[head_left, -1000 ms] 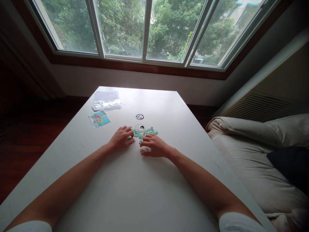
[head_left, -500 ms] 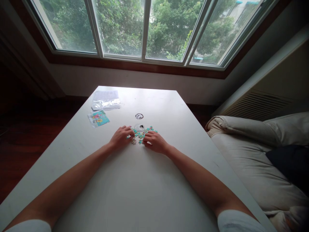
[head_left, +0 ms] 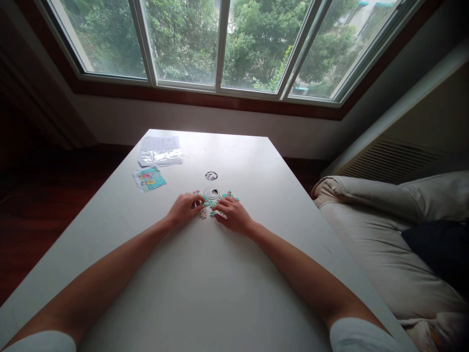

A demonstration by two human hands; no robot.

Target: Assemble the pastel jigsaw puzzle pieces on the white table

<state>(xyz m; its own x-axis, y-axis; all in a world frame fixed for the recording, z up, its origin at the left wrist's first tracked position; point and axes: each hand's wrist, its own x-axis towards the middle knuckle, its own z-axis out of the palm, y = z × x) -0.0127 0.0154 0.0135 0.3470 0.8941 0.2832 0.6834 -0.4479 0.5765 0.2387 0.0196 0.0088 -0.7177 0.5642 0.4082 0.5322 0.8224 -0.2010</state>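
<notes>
Small jigsaw puzzle pieces [head_left: 210, 202], mostly teal with some yellow and pink, lie loose in a heap on the white table [head_left: 205, 283]. At the left side of the heap is my left hand [head_left: 183, 210], its fingers curved and parted from the thumb. My right hand [head_left: 235, 214] rests at the right side, fingers spread above the thumb, with pieces beneath and beside the fingertips. No piece shows clearly in either hand, though some are hidden under the fingers. Just behind the heap is a round grey-and-white disc [head_left: 211, 193].
A second round dark-and-white disc [head_left: 211, 176] lies farther back. To the left are a picture card [head_left: 151, 179] and a clear plastic bag [head_left: 161, 150]. A pale sofa [head_left: 384, 239] stands along the right, and a window [head_left: 183, 44] is beyond the table.
My right hand's fingers and thumb have spread apart a little over the pieces. The left hand's fingers have also parted slightly from its thumb, uncovering pieces behind it.
</notes>
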